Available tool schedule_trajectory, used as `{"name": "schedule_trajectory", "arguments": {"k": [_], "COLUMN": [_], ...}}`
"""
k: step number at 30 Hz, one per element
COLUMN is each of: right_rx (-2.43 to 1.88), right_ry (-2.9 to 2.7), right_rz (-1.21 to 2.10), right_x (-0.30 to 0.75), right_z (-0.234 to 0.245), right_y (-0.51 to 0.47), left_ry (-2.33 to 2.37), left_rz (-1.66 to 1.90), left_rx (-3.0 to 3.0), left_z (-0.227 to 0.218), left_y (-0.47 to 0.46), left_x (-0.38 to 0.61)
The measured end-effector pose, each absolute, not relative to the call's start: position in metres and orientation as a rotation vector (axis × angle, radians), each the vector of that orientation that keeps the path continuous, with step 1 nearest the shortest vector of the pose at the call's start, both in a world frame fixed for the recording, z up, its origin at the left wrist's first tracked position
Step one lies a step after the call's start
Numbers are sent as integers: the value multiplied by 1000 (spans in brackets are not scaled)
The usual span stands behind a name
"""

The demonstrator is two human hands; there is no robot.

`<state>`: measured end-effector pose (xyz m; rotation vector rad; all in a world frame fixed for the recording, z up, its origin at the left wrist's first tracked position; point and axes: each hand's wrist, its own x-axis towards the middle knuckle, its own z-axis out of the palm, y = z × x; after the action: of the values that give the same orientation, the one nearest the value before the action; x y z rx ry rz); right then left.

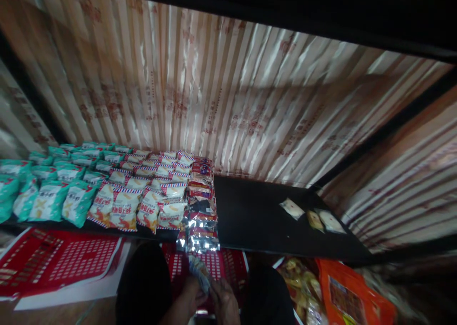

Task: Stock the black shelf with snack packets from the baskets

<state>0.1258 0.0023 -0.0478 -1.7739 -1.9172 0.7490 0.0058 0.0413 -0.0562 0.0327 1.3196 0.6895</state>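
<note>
Low in the head view, between two dark knees, my left hand (186,297) and my right hand (225,300) are close together. Between their fingers is a small, shiny snack packet (200,271), blurred and pale bluish; both hands appear closed on it. A red basket (233,263) lies beneath them. Just beyond, red and silver foil packets (203,215) form a column on the black shelf (250,220), with silver ends at its front edge. White and red shrimp snack bags (123,206) stand in rows beside that column, followed by teal snack bags (50,199) at far left.
A few small packets (293,208) lie on the shelf's right part. Below it are another red basket (85,256) on the left, a bag of yellowish snacks (298,282) and an orange bag (344,296) on the right. A dark beam (285,11) crosses overhead.
</note>
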Motion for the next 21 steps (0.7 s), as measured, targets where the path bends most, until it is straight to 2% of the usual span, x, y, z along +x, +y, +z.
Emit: {"name": "schedule_trajectory", "arguments": {"k": [9, 21], "right_rx": [-1639, -1574], "right_ry": [-2090, -2146], "right_rz": [272, 124], "right_x": [131, 147], "right_z": [-16, 22], "right_y": [-28, -71], "left_ry": [1235, 1044], "left_rz": [678, 593], "left_rx": [85, 40], "left_z": [-19, -14], "left_y": [25, -1], "left_x": [0, 9]}}
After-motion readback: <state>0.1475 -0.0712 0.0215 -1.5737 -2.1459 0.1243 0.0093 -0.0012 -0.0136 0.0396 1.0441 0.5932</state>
